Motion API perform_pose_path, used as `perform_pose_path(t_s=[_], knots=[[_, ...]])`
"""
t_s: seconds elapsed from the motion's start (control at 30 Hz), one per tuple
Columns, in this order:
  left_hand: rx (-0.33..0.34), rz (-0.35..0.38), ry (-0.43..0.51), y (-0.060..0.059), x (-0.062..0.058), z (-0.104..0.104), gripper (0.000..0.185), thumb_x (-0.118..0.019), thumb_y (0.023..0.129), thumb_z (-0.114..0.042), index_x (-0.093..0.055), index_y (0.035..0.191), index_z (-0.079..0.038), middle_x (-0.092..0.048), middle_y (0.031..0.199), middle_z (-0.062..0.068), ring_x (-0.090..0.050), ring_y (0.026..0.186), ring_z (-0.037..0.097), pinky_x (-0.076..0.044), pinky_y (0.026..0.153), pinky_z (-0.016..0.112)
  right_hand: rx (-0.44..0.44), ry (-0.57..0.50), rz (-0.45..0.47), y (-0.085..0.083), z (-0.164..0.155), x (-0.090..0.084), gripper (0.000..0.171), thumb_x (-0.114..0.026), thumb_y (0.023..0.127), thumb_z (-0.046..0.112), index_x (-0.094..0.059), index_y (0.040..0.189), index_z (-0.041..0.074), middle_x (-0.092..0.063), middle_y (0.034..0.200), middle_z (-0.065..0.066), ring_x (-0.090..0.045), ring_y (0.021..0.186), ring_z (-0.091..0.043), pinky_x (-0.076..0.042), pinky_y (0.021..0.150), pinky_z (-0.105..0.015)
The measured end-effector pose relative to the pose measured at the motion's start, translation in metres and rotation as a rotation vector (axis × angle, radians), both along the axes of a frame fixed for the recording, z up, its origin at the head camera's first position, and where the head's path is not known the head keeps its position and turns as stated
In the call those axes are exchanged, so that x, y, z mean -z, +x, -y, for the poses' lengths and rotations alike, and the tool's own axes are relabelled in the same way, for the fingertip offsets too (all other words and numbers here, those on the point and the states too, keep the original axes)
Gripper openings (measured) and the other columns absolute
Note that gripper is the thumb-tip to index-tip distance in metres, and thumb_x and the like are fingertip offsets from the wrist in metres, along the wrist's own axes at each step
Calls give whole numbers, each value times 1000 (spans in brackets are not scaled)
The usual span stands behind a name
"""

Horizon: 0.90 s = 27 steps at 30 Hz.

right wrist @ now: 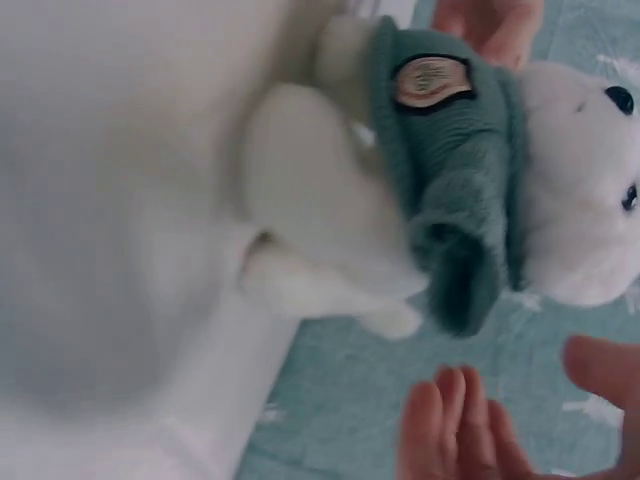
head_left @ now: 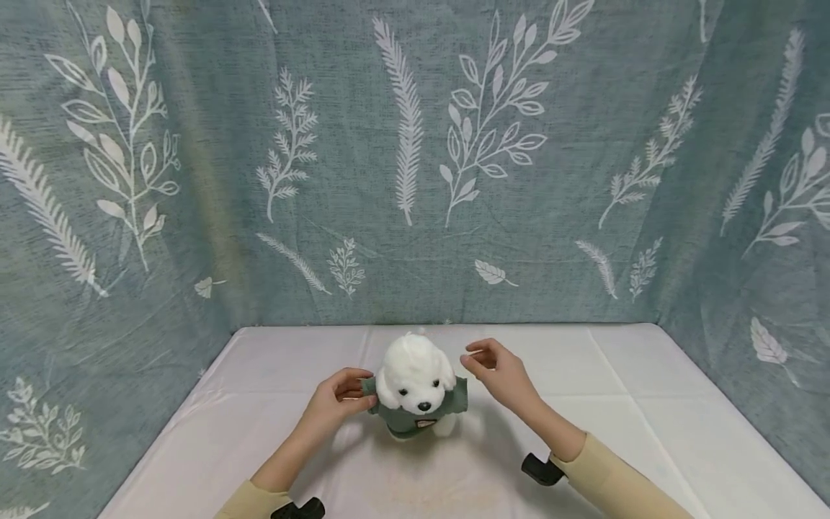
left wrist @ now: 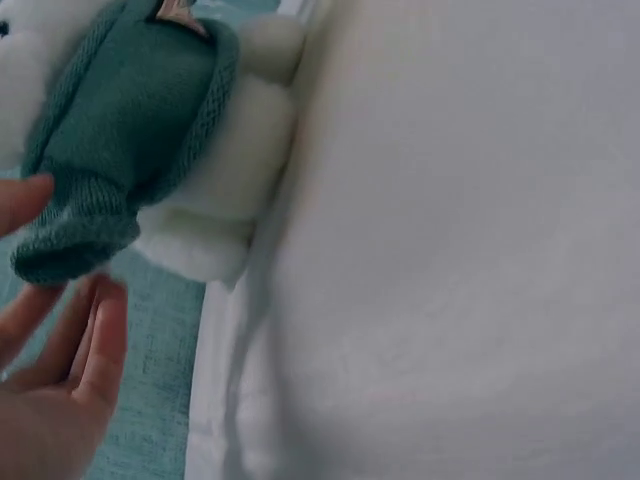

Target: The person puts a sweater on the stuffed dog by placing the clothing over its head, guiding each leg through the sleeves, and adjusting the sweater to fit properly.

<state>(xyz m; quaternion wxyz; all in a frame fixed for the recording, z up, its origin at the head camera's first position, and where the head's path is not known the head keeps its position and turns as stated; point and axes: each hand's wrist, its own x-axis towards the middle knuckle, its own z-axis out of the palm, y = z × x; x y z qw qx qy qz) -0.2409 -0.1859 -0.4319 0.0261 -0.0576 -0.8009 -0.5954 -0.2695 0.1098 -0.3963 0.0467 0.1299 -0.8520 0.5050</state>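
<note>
Plush dog (head_left: pixel 415 367), green sweater (left wrist: pixel 140 100), patch (right wrist: pixel 433 82) unreadable

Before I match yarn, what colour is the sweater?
Sweater: bluish green, clearest in the left wrist view.

Plush dog (head_left: pixel 415 378): head cropped by the left-wrist view's left edge. Lettering on its front patch (right wrist: pixel 433 82) too blurred to read. Beside it, right hand (head_left: pixel 502 373), palm cut off in right-wrist view.

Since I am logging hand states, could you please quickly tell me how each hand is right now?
Left hand: at the sleeve of the plush dog; whether it grips cannot be told.
Right hand: open, holding nothing.
</note>
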Motion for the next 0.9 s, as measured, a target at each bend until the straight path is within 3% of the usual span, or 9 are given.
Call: perform_pose_path(t_s=[0.07,0.17,0.3,0.43,0.6,0.73,0.9], knots=[[-39,24,11,3,0,1,38,-77,79,-14,-61,112,-8,-65,105,8,-61,93,17,-51,76,27,-4,25,91,2,-6,7,35,-64,89,41,-63,107,11,-69,96,-5,-66,88,-22,-55,75,-35],[-72,52,25,7,-1,0,36,-78,77,-15,-60,107,-5,-64,99,7,-61,88,16,-51,74,27,-82,47,206,6,-12,14,40,-64,89,42,-63,103,5,-68,92,-10,-66,84,-24,-56,73,-36],[-59,80,65,8,-2,-3,34,-78,78,-13,-60,104,-2,-66,93,5,-61,84,15,-50,74,27,-182,28,265,10,-14,18,42,-64,89,41,-64,105,2,-69,92,-9,-66,86,-24,-56,75,-38],[-23,92,110,8,-1,-6,33,-76,78,-10,-59,105,-1,-68,88,2,-63,81,12,-49,77,27,-209,-6,269,12,-14,19,37,-66,89,34,-63,106,1,-68,91,-4,-66,87,-26,-55,76,-39],[4,90,158,6,-1,-7,32,-72,81,-7,-56,107,1,-69,83,1,-64,78,11,-50,78,29,-213,-88,243,10,-15,18,30,-65,90,24,-61,105,-2,-67,89,-7,-65,87,-30,-55,79,-42],[-21,112,245,3,-4,-3,32,-69,84,-7,-54,110,2,-66,80,-2,-62,76,11,-51,79,32,-159,-124,200,4,-17,16,28,-64,91,24,-61,105,-1,-67,88,-7,-65,89,-30,-55,81,-43],[-13,142,314,1,-6,3,34,-67,86,-7,-52,115,2,-65,82,-4,-60,76,9,-52,79,32,-66,-86,156,1,-17,12,22,-64,91,20,-63,101,1,-67,85,-7,-65,85,-27,-55,78,-42]])
